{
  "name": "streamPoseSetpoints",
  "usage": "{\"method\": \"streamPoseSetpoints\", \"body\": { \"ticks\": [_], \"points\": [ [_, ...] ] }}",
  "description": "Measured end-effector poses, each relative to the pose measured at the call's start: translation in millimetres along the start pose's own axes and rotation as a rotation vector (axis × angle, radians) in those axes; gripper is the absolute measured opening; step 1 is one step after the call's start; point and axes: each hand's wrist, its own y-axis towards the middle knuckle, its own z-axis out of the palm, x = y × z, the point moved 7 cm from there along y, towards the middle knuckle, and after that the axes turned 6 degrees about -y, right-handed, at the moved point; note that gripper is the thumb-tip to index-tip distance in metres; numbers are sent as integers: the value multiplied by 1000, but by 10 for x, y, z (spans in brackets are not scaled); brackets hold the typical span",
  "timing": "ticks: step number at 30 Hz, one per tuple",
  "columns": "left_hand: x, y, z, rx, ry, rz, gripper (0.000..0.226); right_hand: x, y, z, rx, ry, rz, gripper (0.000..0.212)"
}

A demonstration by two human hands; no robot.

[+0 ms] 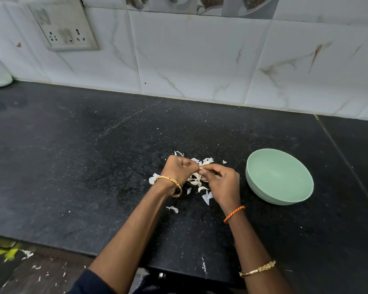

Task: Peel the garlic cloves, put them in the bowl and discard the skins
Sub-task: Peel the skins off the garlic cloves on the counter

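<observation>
Head view: both hands (200, 172) pinch garlic beside bowl (279, 177).

A single head-worn camera looks forward and steeply down over a dark countertop (72, 166), close above it. The tiled wall (200, 60) fills the 12 o'clock side, and the counter's near edge runs low at 6 o'clock. Wide-angle bending curves the wall's base line.

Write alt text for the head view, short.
Two hands, left hand and right hand, pinch a garlic clove between them above scattered garlic skins on a black counter. A green bowl with nothing visible inside sits to their right.
</observation>
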Motion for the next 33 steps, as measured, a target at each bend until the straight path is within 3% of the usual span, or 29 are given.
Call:
{"method": "streamPoseSetpoints", "body": {
  "ticks": [8, 15, 25, 33],
  "points": [
    [3, 70, -10, 26, -40, -17, 12, 25, 62, 8, -11, 43, -27, 14],
    [116, 117, 57, 123, -14, -196, 38, 29, 23, 52, 11, 34, -77, 23],
    [230, 49, 124, 289, -219, -544, 31, 0, -29, 40, -52, 232, -93, 19],
    [290, 50, 92, 319, -150, -598, 31, 108, -62, 5, -44, 338, -143, 22]
  ]
}}
